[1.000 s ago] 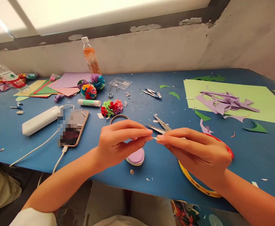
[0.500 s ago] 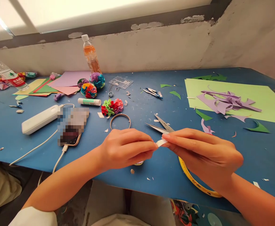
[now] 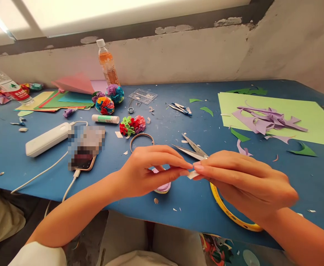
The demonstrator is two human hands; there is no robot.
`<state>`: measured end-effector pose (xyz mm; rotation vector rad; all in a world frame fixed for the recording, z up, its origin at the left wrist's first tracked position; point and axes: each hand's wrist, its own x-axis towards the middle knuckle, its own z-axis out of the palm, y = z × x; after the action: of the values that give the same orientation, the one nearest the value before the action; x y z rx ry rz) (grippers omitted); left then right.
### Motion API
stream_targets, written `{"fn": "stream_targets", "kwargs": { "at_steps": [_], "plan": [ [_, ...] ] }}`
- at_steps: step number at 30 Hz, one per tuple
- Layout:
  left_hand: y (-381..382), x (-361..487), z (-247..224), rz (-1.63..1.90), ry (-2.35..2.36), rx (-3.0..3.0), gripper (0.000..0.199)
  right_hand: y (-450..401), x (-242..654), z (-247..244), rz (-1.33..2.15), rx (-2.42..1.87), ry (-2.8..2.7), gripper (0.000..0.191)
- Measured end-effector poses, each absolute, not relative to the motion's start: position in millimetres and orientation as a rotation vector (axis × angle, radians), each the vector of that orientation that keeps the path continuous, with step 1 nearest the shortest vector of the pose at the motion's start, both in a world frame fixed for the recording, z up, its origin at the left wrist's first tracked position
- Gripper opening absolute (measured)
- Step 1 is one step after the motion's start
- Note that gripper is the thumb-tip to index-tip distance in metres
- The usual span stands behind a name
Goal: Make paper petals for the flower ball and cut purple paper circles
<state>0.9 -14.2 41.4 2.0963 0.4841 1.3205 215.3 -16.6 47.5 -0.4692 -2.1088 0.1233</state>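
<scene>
My right hand (image 3: pixel 247 181) is closed, pinching a small white strip (image 3: pixel 193 175) between thumb and fingers. The thumb and index fingertip of my left hand (image 3: pixel 153 171) meet at the strip's left end in a loose pinch; its other fingers are curved. Under my left hand lies a round item with a lilac surface (image 3: pixel 163 187), partly covered. Open scissors (image 3: pixel 192 149) lie beyond the fingertips, their handles hidden by my right hand. A yellow ring (image 3: pixel 228 212) sits on the table beneath my right hand, and a thin brown ring (image 3: pixel 142 136) is beyond my left.
Curled paper flowers (image 3: pixel 132 125), a glue stick (image 3: pixel 105 119), a phone (image 3: pixel 88 162) and a white power bank (image 3: pixel 49 138) with cables are to the left. Bottles (image 3: pixel 108 66) stand behind. Purple scraps (image 3: pixel 270 120) lie on a light green sheet (image 3: pixel 317 125) at right.
My left fingers have shifted right and spread slightly, uncovering more of the round lilac item. The strip now tilts differently. At the back left, a pink sheet has lifted, exposing a teal one.
</scene>
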Motion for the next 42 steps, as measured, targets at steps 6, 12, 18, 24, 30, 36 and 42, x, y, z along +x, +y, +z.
{"fn": "stream_targets", "kwargs": {
  "at_steps": [6, 12, 18, 24, 30, 36, 42],
  "plan": [
    [-17.5, -0.7, 43.7, 1.207, 0.504, 2.063, 0.009, -15.4, 213.3, 49.8, 0.151, -0.509, -2.116, 0.042],
    [-15.8, -1.1, 40.8, 1.231, 0.484, 2.153, 0.01, -13.9, 212.0, 49.5, 0.135, -0.47, -2.122, 0.033],
    [-15.8, -2.1, 39.9, 1.248, 0.499, 2.202, 0.012, -15.5, 210.0, 50.0, 0.183, -0.525, -2.113, 0.029],
    [-15.8, -2.8, 40.9, 1.284, 0.494, 2.21, 0.016, -15.3, 206.2, 47.8, 0.284, -0.527, -2.045, 0.028],
    [-14.2, -2.1, 41.5, 1.332, 0.47, 2.264, 0.012, -17.5, 202.0, 48.4, 0.448, -0.614, -1.95, 0.017],
    [-16.1, 0.0, 42.5, 1.315, 0.476, 2.198, 0.017, -18.1, 201.1, 51.3, 0.496, -0.636, -1.936, 0.015],
    [-18.1, 2.1, 39.3, 1.388, 0.507, 2.147, 0.015, -18.0, 201.1, 49.9, 0.455, -0.622, -1.94, 0.019]
  ]
}}
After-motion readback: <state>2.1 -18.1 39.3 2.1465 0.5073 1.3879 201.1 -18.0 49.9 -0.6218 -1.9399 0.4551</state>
